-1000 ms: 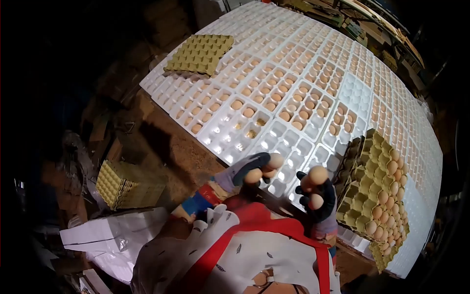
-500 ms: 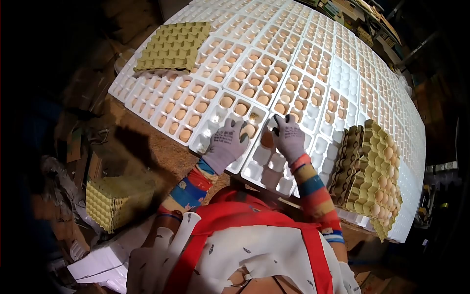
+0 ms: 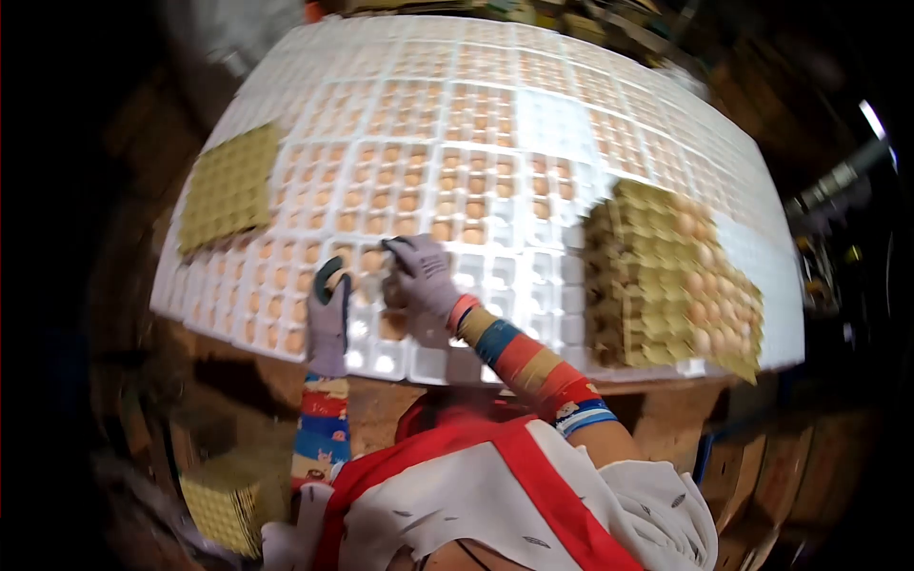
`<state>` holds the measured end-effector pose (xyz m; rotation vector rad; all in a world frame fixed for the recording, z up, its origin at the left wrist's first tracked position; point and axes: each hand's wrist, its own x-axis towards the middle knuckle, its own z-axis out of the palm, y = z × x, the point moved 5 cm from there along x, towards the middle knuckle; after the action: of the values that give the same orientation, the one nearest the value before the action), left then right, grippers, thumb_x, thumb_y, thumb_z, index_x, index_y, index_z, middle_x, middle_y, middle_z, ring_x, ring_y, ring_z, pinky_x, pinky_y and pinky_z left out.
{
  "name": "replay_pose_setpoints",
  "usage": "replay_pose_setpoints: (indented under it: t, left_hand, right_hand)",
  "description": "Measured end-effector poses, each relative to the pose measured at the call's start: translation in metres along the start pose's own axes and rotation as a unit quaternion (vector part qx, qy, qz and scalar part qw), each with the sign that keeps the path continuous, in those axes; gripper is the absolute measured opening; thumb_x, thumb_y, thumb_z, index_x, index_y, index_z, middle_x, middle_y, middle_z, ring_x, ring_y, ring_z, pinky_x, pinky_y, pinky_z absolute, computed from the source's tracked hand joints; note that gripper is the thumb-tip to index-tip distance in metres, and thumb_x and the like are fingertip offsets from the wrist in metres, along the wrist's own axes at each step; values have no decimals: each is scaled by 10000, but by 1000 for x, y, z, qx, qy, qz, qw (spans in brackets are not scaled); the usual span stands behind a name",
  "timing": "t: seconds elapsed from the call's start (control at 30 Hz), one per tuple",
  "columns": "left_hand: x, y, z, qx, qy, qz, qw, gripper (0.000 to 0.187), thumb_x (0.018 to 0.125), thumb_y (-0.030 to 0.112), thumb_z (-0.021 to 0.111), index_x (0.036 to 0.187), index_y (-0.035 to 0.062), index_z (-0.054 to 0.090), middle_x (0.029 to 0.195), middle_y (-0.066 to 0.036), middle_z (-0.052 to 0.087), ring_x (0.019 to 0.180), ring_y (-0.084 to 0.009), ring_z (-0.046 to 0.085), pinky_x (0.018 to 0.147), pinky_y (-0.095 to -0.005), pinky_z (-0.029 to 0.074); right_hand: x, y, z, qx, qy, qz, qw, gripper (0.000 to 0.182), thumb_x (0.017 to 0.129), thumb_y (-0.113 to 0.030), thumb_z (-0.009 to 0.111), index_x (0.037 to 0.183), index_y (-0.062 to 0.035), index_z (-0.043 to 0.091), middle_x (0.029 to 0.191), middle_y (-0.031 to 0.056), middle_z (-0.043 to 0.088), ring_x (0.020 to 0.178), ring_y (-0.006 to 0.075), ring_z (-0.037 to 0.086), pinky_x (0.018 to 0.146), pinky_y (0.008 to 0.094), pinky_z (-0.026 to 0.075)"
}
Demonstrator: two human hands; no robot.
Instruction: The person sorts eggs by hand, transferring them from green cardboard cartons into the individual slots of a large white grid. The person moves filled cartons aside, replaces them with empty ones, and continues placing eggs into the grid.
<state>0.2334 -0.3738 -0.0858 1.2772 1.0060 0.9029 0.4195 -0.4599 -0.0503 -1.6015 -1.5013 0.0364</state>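
While right hand [image 3: 425, 271] overhangs tray [image 3: 365, 360], left hand [image 3: 328, 319] now holds egg [image 3: 334, 279].

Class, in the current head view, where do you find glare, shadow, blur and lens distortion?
Head view: glare spots the near white egg trays; the far eggs blur together. Head view: tray rows bow, as through a wide lens; both sides sink into black; a shadow falls below the left trays.

Gloved hands [image 3: 377, 295] work over white trays [image 3: 433, 364]; the left seemingly holds an egg [image 3: 335, 280].
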Motion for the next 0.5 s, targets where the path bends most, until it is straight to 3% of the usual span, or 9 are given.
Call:
replay_pose_setpoints:
  t: [0.07, 0.13, 0.2, 0.23, 0.27, 0.33, 0.43, 0.47, 0.5]
  left_hand:
    - [6, -10, 19, 181, -47, 144, 972, 362, 863, 63, 658, 1218, 23, 597, 1167, -99, 642, 1080, -192, 584, 944, -316, 476]
    - [15, -49, 29, 220, -52, 132, 965, 373, 836, 96, 687, 1198, 41, 612, 1191, -99, 639, 1157, -241, 543, 990, -365, 438]
    - [-14, 16, 67, 412, -19, 249, 876, 378, 832, 115, 688, 1198, 47, 619, 1198, -101, 634, 1214, -285, 496, 1033, -400, 391]
    - [-17, 29, 84, 327, -47, 233, 915, 368, 836, 133, 685, 1189, 46, 628, 1224, -107, 617, 1231, -300, 482, 1058, -418, 358]
    - [-22, 45, 107, 282, -72, 252, 923, 365, 834, 115, 682, 1188, 41, 633, 1250, -123, 596, 1227, -304, 488, 1056, -411, 364]
    - [-46, 85, 177, 192, -116, 275, 935, 369, 819, 89, 691, 1181, 39, 638, 1251, -137, 585, 1217, -310, 499, 1052, -400, 379]
    - [-101, 162, 306, 201, -205, 415, 863, 394, 763, 94, 742, 1144, 51, 655, 1166, -135, 605, 1102, -304, 568, 966, -383, 447]
    - [-117, 177, 347, 196, -233, 452, 838, 398, 755, 120, 749, 1140, 79, 659, 1110, -119, 616, 1026, -299, 594, 916, -383, 466]
    - [-129, 184, 388, 201, -274, 457, 822, 393, 764, 166, 741, 1140, 96, 653, 1057, -106, 620, 976, -299, 602, 873, -391, 479]
  right_hand:
    - [-13, -21, -56, 78, 15, 50, 996, 367, 826, -142, 617, 1188, -78, 617, 1069, 167, 614, 993, 366, 568, 885, 427, 454]
    - [-24, -54, -145, 90, -14, 68, 994, 382, 838, -185, 670, 1204, -85, 627, 1061, 159, 616, 1007, 341, 568, 900, 395, 452]
    - [-47, -65, -252, -64, 55, 55, 995, 369, 807, -216, 717, 1135, -70, 632, 1021, 157, 614, 950, 336, 595, 839, 422, 478]
    - [-60, -51, -303, -88, 97, 106, 986, 336, 807, -226, 724, 1086, -60, 639, 1013, 154, 616, 954, 324, 602, 824, 409, 489]
    - [-77, -40, -358, -233, 147, 135, 952, 335, 791, -211, 735, 1062, -41, 639, 1000, 156, 642, 844, 306, 641, 749, 376, 525]
    - [-108, -10, -432, -411, 104, 362, 830, 349, 786, -307, 719, 1020, -64, 629, 974, 152, 637, 863, 320, 643, 738, 398, 525]
    - [-124, 33, -439, -498, 14, 370, 784, 396, 774, -393, 711, 989, -74, 615, 967, 144, 635, 863, 327, 645, 733, 428, 520]
    - [-121, 44, -441, -426, -90, 450, 780, 568, 759, -458, 722, 1138, -85, 521, 1036, 137, 604, 969, 304, 640, 810, 429, 502]
    - [-125, 52, -447, -405, -72, 412, 813, 544, 747, -444, 735, 1103, -75, 551, 1001, 144, 620, 914, 301, 648, 781, 425, 507]
